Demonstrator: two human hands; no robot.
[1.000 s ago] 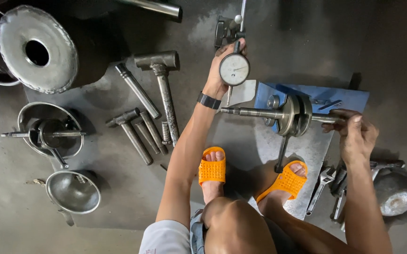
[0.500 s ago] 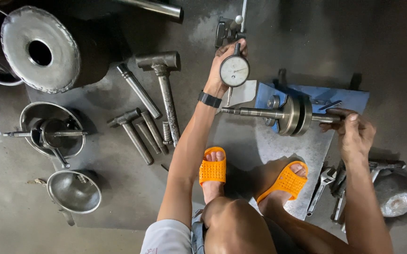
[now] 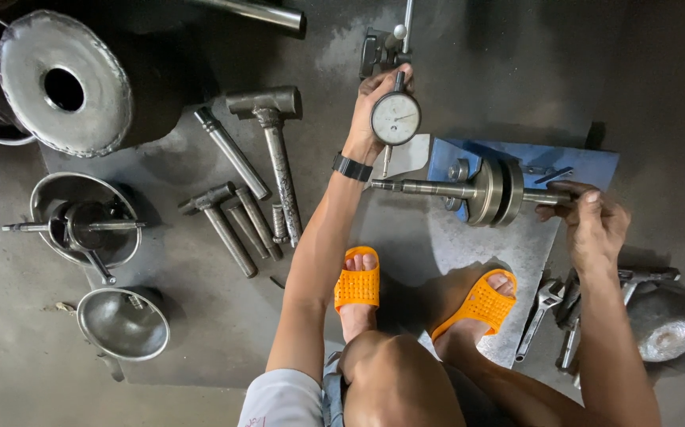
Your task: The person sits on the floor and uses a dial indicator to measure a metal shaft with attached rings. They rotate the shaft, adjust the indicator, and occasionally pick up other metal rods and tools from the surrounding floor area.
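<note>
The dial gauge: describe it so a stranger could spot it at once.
Start at the blue metal stand on the grey floor, which carries a steel shaft with two thick discs. Just left of it, the left hand holds a round white-faced dial gauge. It is the only thing here with a needle.

Two hammers (image 3: pixel 267 150) (image 3: pixel 217 221), two metal bowls (image 3: pixel 83 217) (image 3: pixel 123 323)

Both arms are bare from the shoulder down, with no gloves on either the left hand (image 3: pixel 370 107) or the right hand (image 3: pixel 592 225). A black wristband or watch (image 3: pixel 353 168) circles the left wrist. The feet wear bright orange perforated slide sandals (image 3: pixel 357 285). A pale sleeve edge (image 3: pixel 283 399) and denim shorts (image 3: pixel 331 395) show at the bottom.
</note>
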